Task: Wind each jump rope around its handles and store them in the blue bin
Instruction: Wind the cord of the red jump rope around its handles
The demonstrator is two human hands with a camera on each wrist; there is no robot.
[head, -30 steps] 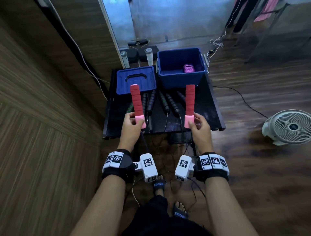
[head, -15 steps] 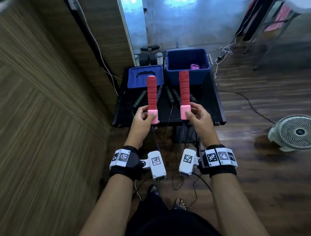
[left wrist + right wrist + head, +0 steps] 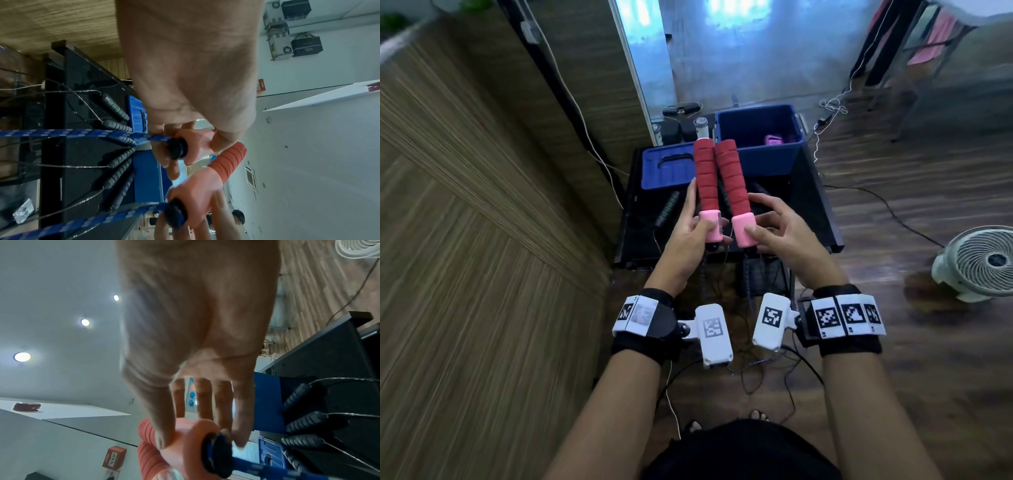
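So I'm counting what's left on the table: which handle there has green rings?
The leftmost black handle, lying apart near the table's left edge; its rings are green, while the other handles' rings look plain dark.

"FIRE" on red wall alarm (image 3: 261, 86)

Blue rope (image 3: 68, 133) cut off at the wrist views' edges; pink bundle (image 3: 774, 139) in bin (image 3: 770, 158) half hidden.
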